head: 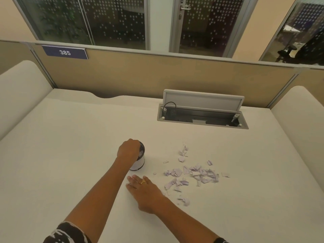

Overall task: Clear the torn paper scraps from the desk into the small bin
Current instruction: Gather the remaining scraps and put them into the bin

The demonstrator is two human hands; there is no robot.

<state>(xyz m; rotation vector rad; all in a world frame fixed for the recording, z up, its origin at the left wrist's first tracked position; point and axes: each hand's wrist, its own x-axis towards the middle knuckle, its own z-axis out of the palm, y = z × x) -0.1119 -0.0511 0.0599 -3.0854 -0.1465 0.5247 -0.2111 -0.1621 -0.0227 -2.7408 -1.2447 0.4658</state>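
1. The pale surface (70, 155) fills most of my view. A tan partition panel (140, 76) closes off its far edge, with glazed doors (210, 23) behind.
2. A cable hatch (201, 120) is set into the surface at far right. Its lid (203, 100) stands raised and a black cable (169, 104) loops at its left end.
3. The torn paper scraps (198, 172), pale lilac-white, lie loose on the surface right of centre. The main heap lies to the right of the right hand, with outliers trailing toward the hatch and toward me. A few small bits lie between the heap and the bin.
4. The left hand (128, 151) sits knuckles-up over the mouth of the small bin (140, 163). Its fingers curl down past the rim and out of my sight, so I cannot tell whether they pinch anything.
5. The right hand (145, 192) lies palm-down on the surface on the near side of the bin. Its fingers (133, 178) are straight and slightly spread, holding nothing. The hand is just left of the heap.
6. The small bin is a white cylinder with a dark rim, upright, left of the scraps. Something pale shows inside it.
7. A blue plate (64, 52) reading 385 hangs on the partition's top left.
8. A gold ring (143, 182) sits on one right finger.
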